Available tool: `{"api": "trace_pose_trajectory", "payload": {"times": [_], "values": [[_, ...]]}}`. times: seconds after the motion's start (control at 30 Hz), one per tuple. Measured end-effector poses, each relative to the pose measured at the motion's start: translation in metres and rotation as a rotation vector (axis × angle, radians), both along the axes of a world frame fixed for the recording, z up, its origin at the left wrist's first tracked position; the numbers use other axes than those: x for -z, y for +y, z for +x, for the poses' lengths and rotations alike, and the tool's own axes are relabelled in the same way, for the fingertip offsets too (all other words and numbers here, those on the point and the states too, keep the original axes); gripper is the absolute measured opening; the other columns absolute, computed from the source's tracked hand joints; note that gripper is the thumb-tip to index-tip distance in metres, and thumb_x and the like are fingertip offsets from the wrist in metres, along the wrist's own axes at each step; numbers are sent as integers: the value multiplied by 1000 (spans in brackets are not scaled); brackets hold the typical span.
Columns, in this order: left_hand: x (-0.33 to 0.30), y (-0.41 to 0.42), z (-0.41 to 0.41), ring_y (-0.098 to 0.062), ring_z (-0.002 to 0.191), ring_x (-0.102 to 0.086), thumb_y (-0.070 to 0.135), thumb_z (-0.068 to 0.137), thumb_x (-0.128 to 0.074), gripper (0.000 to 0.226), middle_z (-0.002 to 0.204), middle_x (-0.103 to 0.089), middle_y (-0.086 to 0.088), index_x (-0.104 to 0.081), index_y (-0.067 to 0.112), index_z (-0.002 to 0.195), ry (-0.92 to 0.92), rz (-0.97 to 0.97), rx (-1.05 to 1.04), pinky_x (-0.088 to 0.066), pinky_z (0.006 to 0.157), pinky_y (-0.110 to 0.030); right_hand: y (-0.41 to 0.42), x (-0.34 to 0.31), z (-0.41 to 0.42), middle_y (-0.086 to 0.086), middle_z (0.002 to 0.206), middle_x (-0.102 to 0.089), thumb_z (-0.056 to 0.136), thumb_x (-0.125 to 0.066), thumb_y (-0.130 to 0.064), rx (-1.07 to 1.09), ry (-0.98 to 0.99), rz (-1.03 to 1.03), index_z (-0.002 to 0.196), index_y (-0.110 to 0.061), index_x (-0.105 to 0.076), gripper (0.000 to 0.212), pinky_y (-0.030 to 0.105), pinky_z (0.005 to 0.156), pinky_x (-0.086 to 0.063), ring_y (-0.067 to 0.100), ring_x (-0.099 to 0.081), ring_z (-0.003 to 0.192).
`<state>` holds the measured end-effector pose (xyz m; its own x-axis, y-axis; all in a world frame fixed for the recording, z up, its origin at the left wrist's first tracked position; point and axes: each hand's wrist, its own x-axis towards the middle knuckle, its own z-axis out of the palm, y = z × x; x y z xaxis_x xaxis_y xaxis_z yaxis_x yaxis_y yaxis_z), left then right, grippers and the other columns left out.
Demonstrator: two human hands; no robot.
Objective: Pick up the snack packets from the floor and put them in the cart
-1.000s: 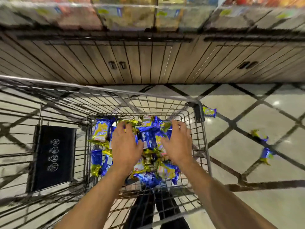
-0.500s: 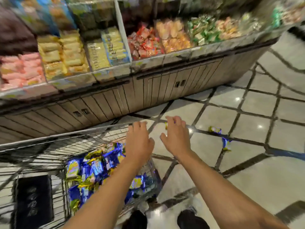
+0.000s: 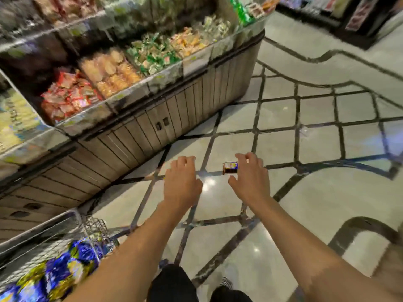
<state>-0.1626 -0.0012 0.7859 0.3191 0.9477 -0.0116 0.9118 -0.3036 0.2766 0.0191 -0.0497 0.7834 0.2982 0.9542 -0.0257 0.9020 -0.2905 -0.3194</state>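
Head view: looks down on a shop aisle, blurred by motion.
Left hand [image 3: 182, 184]: centre of the frame, palm down over the floor, fingers loosely bent, holding nothing.
Right hand [image 3: 250, 178]: right of centre, palm down, fingers loosely spread and bent, holding nothing.
Snack packet [image 3: 230, 168]: small blue and yellow packet on the floor [image 3: 316, 205], seen between the two hands, just beside the right hand's fingers [image 3: 244, 158]; whether they touch it cannot be told.
Cart [image 3: 65, 225]: wire basket at the lower left corner, with a heap of blue and yellow packets [image 3: 54, 273] inside.
Shelf unit [image 3: 135, 118]: upper left, wooden base, trays of red, orange and green packets.
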Motion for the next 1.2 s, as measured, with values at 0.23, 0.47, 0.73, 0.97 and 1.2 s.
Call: {"api": "trace_pose_trajectory", "payload": {"times": [0.23,0.47,0.73,0.97,1.2], "values": [[31,62,108,-34,113,-49,26,79,-66,61,125,-51,-11,-45,12,135,62,-54,135,-45,90,-45,43,28,101,9,130,-46,78,-66,-29,133,24,-120,133,-19,-47,59,42,88,-44,32,-44,117],[109,167,218,-32,113,-46,22,78,-66,61,128,-49,-10,-44,14,135,60,-177,226,-41,88,-40,120,102,190,8,134,-43,83,-66,-33,262,74,-193,138,-20,-43,61,39,90,-42,28,-42,120],[357,260,317,-29,115,-45,22,82,-66,61,132,-46,-8,-40,17,138,85,-213,312,-40,86,-36,197,352,285,6,138,-38,85,-64,-30,256,89,-243,141,-23,-36,63,36,90,-39,26,-40,119],[655,304,342,-32,113,-44,30,82,-64,64,133,-43,-9,-39,17,140,166,-231,384,-39,85,-40,215,653,316,7,130,-43,80,-65,-33,220,92,-310,137,-20,-42,63,38,85,-42,27,-43,112],[834,333,353,-34,123,-42,42,76,-69,88,143,-37,-11,-26,20,149,344,-138,612,-36,100,-42,214,825,314,8,138,-39,74,-69,-42,231,75,-408,141,-33,-37,75,39,85,-46,30,-49,112]]}}
